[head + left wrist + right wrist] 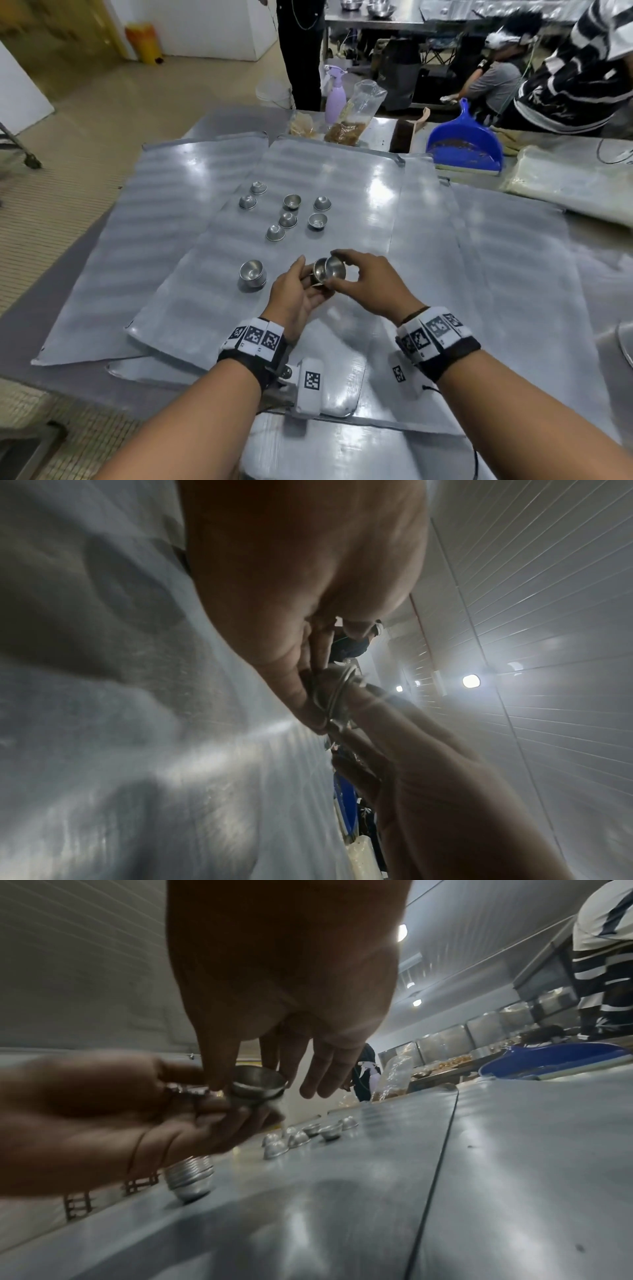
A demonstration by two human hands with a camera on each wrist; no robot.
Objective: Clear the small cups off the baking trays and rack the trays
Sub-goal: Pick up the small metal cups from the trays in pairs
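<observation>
Several overlapping metal baking trays (342, 192) cover the table. Above the middle tray my left hand (298, 294) cradles a small metal cup (319, 270) in its curled fingers. My right hand (363, 281) pinches a second cup (337, 270) by the rim between thumb and finger, tilted against the first; this cup (260, 1083) shows plainly in the right wrist view. A nested stack of cups (252, 277) stands on the tray left of my hands. Several loose cups (287, 219) lie farther back, some upside down. In the left wrist view the cup rims (337, 696) show between the fingers.
A blue dustpan (466, 144), a brush, a purple spray bottle (335, 99) and a plastic bag of crumbs (352, 116) sit at the table's far edge. A person in a striped shirt (582, 78) stands at the back right; another crouches behind.
</observation>
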